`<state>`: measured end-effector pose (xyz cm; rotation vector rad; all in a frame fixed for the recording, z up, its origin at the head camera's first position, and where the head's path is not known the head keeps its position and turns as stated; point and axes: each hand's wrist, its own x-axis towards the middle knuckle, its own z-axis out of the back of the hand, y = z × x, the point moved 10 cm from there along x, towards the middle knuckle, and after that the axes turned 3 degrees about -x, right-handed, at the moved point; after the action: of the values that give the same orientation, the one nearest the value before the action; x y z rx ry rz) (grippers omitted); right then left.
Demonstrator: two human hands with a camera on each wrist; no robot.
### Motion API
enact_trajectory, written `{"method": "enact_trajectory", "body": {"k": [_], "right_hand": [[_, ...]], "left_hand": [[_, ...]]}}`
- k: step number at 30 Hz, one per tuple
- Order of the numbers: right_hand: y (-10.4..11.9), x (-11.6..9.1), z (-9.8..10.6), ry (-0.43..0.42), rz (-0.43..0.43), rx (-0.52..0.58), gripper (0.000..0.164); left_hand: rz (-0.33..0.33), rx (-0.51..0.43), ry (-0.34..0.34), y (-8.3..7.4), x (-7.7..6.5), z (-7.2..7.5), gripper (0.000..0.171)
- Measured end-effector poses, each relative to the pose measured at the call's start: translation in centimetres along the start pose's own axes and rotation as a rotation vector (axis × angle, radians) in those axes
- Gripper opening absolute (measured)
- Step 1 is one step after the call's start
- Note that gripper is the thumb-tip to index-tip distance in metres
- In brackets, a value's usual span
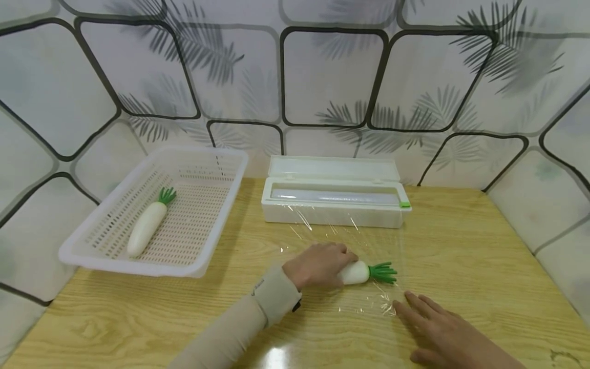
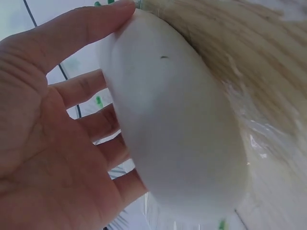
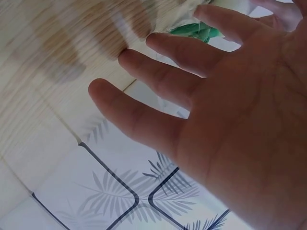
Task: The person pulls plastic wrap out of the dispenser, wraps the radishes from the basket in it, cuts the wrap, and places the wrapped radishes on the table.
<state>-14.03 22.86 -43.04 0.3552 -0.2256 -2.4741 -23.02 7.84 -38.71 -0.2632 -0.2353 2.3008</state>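
Observation:
A white radish (image 1: 355, 273) with green leaf stubs lies on a sheet of cling film (image 1: 369, 300) spread over the wooden table. My left hand (image 1: 318, 264) grips the radish's body from above, covering much of it. In the left wrist view, the thumb and fingers curl along the white radish (image 2: 177, 120). Near the film's right corner, my right hand (image 1: 438, 323) has its fingers extended, the fingertips at the crinkled edge. The right wrist view shows that hand (image 3: 225, 100) with spread fingers; whether it pinches the film is not visible.
Behind the radish stands a white cling film dispenser (image 1: 332, 216), lid raised, roll inside, with film stretching from its front. A white perforated basket (image 1: 138, 269) at the left holds another radish (image 1: 146, 228). Patterned cloth walls (image 1: 332, 77) rise behind the table and at both sides.

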Motion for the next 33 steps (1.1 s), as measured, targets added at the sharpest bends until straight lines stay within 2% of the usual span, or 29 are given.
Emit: {"method": "enact_trajectory", "body": {"k": [6,12,17,20,23,27,33], "right_hand": [[-0.2,0.0,-0.1,-0.002,-0.009,0.025,0.078],[0.1,-0.3,0.1,-0.059,0.033,-0.009,0.076],[0.4,-0.4,0.2,-0.097,0.065,-0.016,0.076],[0.4,-0.4,0.2,-0.112,0.077,-0.018,0.076],[0.5,-0.5,0.3,-0.126,0.087,-0.031,0.078],[0.3,-0.6,0.1,-0.102,0.065,-0.033,0.084],[-0.1,-0.5,-0.1,-0.054,0.021,-0.020,0.100]], "left_hand": [[-0.015,0.038,-0.005,-0.2,-0.2,-0.2,0.057],[-0.029,0.050,-0.043,0.2,-1.1,0.5,0.057],[-0.040,0.087,-0.129,1.1,-3.7,2.2,0.053],[-0.063,0.083,-0.187,1.4,-5.9,3.0,0.044],[-0.081,0.082,-0.214,1.8,-8.0,3.2,0.029],[-0.089,0.063,-0.203,2.5,-10.1,2.9,0.016],[-0.080,0.009,-0.155,3.7,-11.9,1.7,0.011]]}}
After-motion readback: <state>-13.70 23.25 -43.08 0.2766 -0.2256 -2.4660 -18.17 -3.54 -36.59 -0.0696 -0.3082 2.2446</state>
